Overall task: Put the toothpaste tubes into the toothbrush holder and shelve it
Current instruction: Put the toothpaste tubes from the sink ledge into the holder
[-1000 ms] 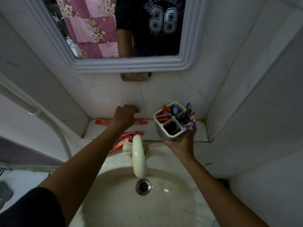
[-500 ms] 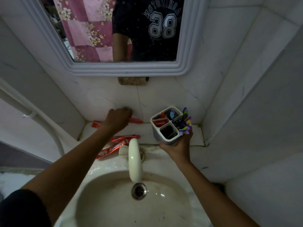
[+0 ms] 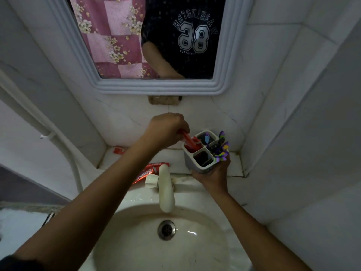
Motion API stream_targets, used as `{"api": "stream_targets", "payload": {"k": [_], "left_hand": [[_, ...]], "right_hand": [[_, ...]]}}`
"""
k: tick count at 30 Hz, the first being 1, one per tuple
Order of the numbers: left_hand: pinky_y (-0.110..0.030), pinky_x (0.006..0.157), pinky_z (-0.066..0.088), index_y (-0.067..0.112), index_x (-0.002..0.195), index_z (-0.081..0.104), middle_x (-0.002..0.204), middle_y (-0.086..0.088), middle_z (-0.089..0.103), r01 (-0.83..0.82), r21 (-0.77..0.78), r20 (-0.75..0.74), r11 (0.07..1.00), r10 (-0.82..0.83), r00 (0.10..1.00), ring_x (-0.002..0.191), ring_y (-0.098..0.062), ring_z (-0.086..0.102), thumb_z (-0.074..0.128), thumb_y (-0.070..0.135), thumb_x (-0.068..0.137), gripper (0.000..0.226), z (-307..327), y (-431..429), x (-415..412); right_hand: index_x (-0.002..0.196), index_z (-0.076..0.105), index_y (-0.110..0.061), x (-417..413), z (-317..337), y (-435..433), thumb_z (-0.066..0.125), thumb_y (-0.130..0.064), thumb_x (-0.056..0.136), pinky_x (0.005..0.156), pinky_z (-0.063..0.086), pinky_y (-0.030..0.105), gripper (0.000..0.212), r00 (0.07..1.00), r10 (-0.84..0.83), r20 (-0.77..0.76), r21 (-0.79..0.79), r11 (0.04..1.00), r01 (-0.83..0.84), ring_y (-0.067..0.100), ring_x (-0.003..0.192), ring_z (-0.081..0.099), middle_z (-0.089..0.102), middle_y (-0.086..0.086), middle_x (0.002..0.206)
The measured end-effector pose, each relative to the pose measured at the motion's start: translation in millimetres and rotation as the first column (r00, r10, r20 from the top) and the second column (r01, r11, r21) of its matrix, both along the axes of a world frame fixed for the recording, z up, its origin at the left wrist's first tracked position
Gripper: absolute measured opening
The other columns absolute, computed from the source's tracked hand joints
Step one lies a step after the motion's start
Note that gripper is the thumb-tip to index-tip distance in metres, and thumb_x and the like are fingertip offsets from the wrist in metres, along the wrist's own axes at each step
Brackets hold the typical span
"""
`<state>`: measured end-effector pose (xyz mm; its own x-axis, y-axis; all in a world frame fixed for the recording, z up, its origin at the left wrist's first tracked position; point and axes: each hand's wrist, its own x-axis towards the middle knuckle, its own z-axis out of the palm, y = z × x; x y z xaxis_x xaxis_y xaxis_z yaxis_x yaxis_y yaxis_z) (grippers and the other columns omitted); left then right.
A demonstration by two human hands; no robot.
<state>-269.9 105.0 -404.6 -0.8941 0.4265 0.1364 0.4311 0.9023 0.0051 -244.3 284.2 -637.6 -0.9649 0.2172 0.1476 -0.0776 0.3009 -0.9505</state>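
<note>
My right hand (image 3: pixel 214 173) grips a white four-compartment toothbrush holder (image 3: pixel 197 166) from below, just above the ledge. Purple toothbrushes (image 3: pixel 221 148) stick out of its right compartment. My left hand (image 3: pixel 166 132) is shut on a red toothpaste tube (image 3: pixel 190 142), whose lower end is inside the holder's back-left compartment. Another red toothpaste tube (image 3: pixel 148 172) lies on the ledge behind the tap, partly hidden by my left forearm. A further red tube end (image 3: pixel 119 150) shows at the ledge's back left.
A white tap (image 3: pixel 166 190) juts over the sink basin (image 3: pixel 136 241) with its drain (image 3: pixel 166 229). A white ledge (image 3: pixel 235 165) runs along the tiled back wall. A framed mirror (image 3: pixel 154 87) hangs above. A white pipe (image 3: pixel 48 133) runs down the left wall.
My left hand lifted a red tube from the back of the ledge and carried it right, over the holder. Its end now sits in the back-left compartment. The holder stayed held.
</note>
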Motion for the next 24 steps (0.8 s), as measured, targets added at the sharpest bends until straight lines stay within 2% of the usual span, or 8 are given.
{"api": "stream_targets", "payload": {"k": [4,7,11,15,18,21,22,24], "left_hand": [[-0.033,0.08,0.053,0.026,0.113,0.067,0.112,0.004,0.063,-0.023,-0.009,0.03,1.0,0.024,0.999,0.105,-0.016,0.058,0.064,0.027,0.087,0.027,3.1,1.5,-8.6],[-0.028,0.079,0.051,0.023,0.114,0.067,0.111,0.003,0.064,-0.05,0.039,0.015,0.998,0.049,0.999,0.101,-0.015,0.06,0.064,0.024,0.087,0.027,15.1,-5.4,-12.0],[-0.027,0.078,0.05,0.02,0.116,0.066,0.113,-0.001,0.064,-0.127,0.004,0.009,0.992,0.127,0.992,0.103,-0.018,0.061,0.064,0.019,0.087,0.029,17.8,-7.8,-23.0],[-0.027,0.076,0.043,0.021,0.115,0.065,0.114,-0.001,0.06,-0.093,-0.063,0.126,0.994,0.101,0.987,0.104,-0.018,0.058,0.065,0.022,0.087,0.028,-6.0,3.1,-29.1],[-0.028,0.079,0.046,0.02,0.117,0.065,0.118,-0.002,0.057,-0.011,-0.061,0.211,0.998,0.024,0.977,0.106,-0.019,0.056,0.063,0.02,0.088,0.029,-19.8,10.3,-32.9],[-0.032,0.085,0.051,0.019,0.123,0.06,0.128,-0.003,0.051,0.019,-0.019,0.276,1.0,-0.013,0.961,0.105,-0.019,0.057,0.062,0.011,0.088,0.036,-24.8,13.9,-35.7],[-0.033,0.085,0.052,0.019,0.126,0.056,0.132,-0.004,0.049,0.005,0.017,0.292,1.0,-0.01,0.956,0.104,-0.019,0.057,0.061,0.006,0.087,0.042,-26.4,14.1,-36.3],[-0.03,0.077,0.049,0.019,0.131,0.048,0.137,-0.004,0.045,-0.035,0.108,0.319,0.994,-0.001,0.948,0.101,-0.018,0.054,0.06,-0.002,0.083,0.053,-29.9,15.1,-35.1]], "right_hand": [[0.151,0.031,-0.036,-0.1,-1.6,1.0,0.101,-0.037,0.049,0.116,0.056,0.044,0.124,1.0,0.006,-0.002,-0.011,1.0,-0.006,0.032,0.143,0.058,0.047,0.017,0.154],[0.157,0.033,-0.026,-4.7,-9.3,4.1,0.107,-0.032,0.048,0.112,0.06,0.049,0.131,0.999,0.026,0.028,-0.02,0.999,-0.026,0.027,0.143,0.06,0.05,0.013,0.154],[0.149,0.034,-0.036,-0.1,-3.0,1.4,0.104,-0.031,0.049,0.111,0.059,0.051,0.122,1.0,0.013,-0.019,-0.002,1.0,-0.013,0.034,0.142,0.059,0.05,0.018,0.152],[0.139,0.021,-0.059,3.8,3.0,-0.7,0.105,-0.025,0.05,0.115,0.051,0.031,0.127,0.999,0.017,-0.048,0.0,1.0,-0.017,0.032,0.144,0.055,0.044,0.02,0.155],[0.134,0.019,-0.069,1.1,-0.8,0.9,0.105,-0.028,0.047,0.115,0.051,0.026,0.128,0.998,0.015,-0.059,-0.004,1.0,-0.015,0.03,0.143,0.055,0.045,0.019,0.155],[0.14,0.021,-0.054,-3.4,-7.5,2.0,0.108,-0.012,0.051,0.106,0.046,0.002,0.131,0.999,0.026,-0.045,0.002,1.0,-0.026,0.032,0.143,0.057,0.046,0.018,0.154],[0.142,0.025,-0.051,-4.4,-10.2,2.1,0.108,-0.012,0.051,0.104,0.046,0.0,0.129,0.999,0.03,-0.042,-0.001,1.0,-0.03,0.031,0.143,0.057,0.047,0.018,0.155],[0.143,0.03,-0.048,-4.0,-10.8,1.7,0.108,-0.016,0.05,0.108,0.049,0.006,0.126,0.998,0.038,-0.041,-0.003,0.999,-0.039,0.028,0.142,0.057,0.047,0.017,0.155]]}}
